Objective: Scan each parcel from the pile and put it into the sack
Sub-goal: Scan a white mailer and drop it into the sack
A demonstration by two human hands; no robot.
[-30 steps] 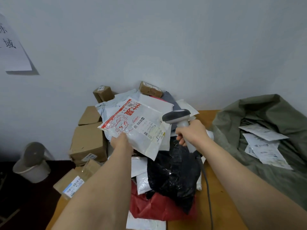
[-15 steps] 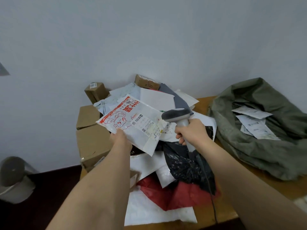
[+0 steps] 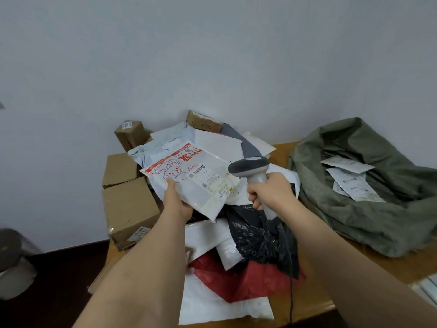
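Note:
My left hand [image 3: 176, 201] grips the near edge of a white parcel with red print [image 3: 192, 178], held above the pile with its label facing up. Wrapped round the handle of a grey barcode scanner [image 3: 251, 167] is my right hand [image 3: 272, 190], and the scanner's head points left at the parcel's label. The pile of parcels [image 3: 236, 245] lies below both hands on the wooden table [image 3: 281, 147]: black, red and white bags. An open green sack [image 3: 369, 209] lies on the table at the right, with white parcels [image 3: 352, 181] inside it.
Brown cardboard boxes [image 3: 130, 207] stand stacked at the left of the pile, with smaller ones [image 3: 203, 123] against the wall behind. The scanner's cable [image 3: 290, 280] runs down over the black bag toward the table's front edge. A grey bin [image 3: 11, 261] sits on the dark floor at far left.
The view has shifted, bringing more of the sack and the table's front edge into sight. Parcel and scanner stay close together, with the parcel tilted slightly flatter.

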